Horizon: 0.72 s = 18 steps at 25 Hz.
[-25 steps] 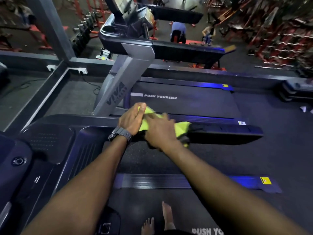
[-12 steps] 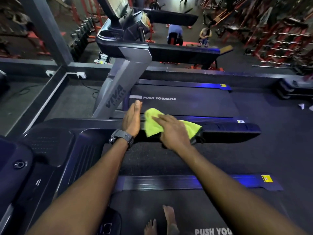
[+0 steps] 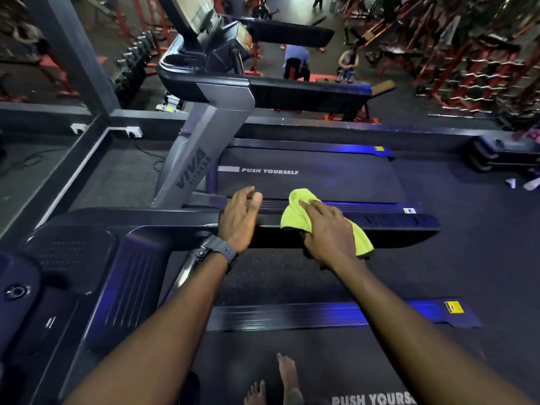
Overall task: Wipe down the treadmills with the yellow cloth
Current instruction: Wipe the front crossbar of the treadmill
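My left hand (image 3: 238, 220) hovers with fingers spread and empty just left of the yellow cloth (image 3: 295, 214), which drapes over the treadmill handrail (image 3: 394, 226). My right hand (image 3: 327, 232) presses it flat there, fingers extended. I judge the cloth light, soft and prone to bunching; hold it broadly from above.

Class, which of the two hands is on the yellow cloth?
The right hand, pressing the yellow cloth on the handrail; the left hand touches no cloth.
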Each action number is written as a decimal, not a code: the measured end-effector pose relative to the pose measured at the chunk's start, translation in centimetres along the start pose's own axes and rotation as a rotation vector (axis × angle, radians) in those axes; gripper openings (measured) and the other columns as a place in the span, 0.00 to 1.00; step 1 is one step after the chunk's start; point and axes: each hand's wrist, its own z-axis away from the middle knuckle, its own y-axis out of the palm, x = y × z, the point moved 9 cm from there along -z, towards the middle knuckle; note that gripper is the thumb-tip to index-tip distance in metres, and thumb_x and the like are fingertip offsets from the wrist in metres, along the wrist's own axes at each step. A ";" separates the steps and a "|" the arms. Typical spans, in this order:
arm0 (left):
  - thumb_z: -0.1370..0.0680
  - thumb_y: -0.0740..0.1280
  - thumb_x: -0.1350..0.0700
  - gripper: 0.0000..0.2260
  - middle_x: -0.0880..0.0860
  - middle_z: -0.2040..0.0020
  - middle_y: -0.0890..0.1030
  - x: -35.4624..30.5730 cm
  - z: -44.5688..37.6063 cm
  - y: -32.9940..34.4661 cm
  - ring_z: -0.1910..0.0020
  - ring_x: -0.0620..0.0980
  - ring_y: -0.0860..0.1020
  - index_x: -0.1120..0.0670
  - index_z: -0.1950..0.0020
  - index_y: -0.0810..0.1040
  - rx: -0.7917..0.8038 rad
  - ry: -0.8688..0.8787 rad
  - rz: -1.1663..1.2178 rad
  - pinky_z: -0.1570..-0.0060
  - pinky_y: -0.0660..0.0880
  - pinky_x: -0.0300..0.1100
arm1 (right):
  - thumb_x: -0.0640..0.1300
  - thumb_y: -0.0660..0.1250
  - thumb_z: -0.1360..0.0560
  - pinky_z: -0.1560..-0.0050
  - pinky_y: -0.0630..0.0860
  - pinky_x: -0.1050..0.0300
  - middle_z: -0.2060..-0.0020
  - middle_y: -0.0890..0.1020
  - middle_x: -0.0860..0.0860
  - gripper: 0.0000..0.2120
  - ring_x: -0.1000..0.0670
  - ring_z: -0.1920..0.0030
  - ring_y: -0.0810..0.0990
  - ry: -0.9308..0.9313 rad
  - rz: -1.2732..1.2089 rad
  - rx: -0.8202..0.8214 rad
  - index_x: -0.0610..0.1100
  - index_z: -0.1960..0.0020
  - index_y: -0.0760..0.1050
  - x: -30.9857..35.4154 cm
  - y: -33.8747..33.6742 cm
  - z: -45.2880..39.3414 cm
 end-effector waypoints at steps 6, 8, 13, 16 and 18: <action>0.25 0.45 0.32 0.38 0.57 0.29 0.72 -1.0 0.9 3.6 0.29 0.57 0.68 0.58 0.26 0.65 0.069 -0.006 -0.273 0.27 0.57 0.49 | 0.37 0.69 0.33 0.38 0.73 0.42 0.31 0.74 0.49 0.33 0.37 0.35 0.73 -0.284 -0.007 -0.076 0.47 0.27 0.70 3.6 0.4 0.4; 0.23 0.46 0.33 0.37 0.57 0.28 0.71 -1.2 1.2 4.6 0.28 0.54 0.66 0.58 0.26 0.64 0.106 0.046 -0.314 0.25 0.52 0.48 | 0.36 0.67 0.36 0.37 0.74 0.44 0.31 0.74 0.49 0.36 0.38 0.37 0.74 -0.100 -0.029 -0.115 0.48 0.28 0.70 -3.1 -0.7 0.2; 0.22 0.44 0.37 0.34 0.57 0.35 0.76 -3.1 1.7 7.5 0.34 0.56 0.72 0.59 0.29 0.68 0.149 0.175 -0.320 0.26 0.56 0.49 | 0.37 0.68 0.31 0.39 0.74 0.40 0.33 0.77 0.47 0.29 0.35 0.38 0.75 -0.177 0.028 -0.192 0.45 0.30 0.73 1.6 0.7 1.0; 0.22 0.44 0.35 0.35 0.57 0.33 0.75 -3.4 2.2 8.5 0.31 0.55 0.70 0.60 0.28 0.68 0.175 0.218 -0.422 0.25 0.56 0.51 | 0.35 0.66 0.36 0.34 0.71 0.43 0.33 0.77 0.49 0.34 0.39 0.37 0.75 -0.168 -0.057 -0.153 0.48 0.30 0.72 -5.1 -0.7 0.4; 0.22 0.43 0.35 0.37 0.58 0.30 0.72 -3.8 2.7 9.4 0.28 0.56 0.67 0.61 0.27 0.67 0.212 0.248 -0.502 0.24 0.53 0.51 | 0.36 0.63 0.37 0.37 0.73 0.43 0.36 0.78 0.47 0.33 0.37 0.39 0.76 0.000 -0.037 -0.200 0.46 0.32 0.74 -8.4 -1.4 0.6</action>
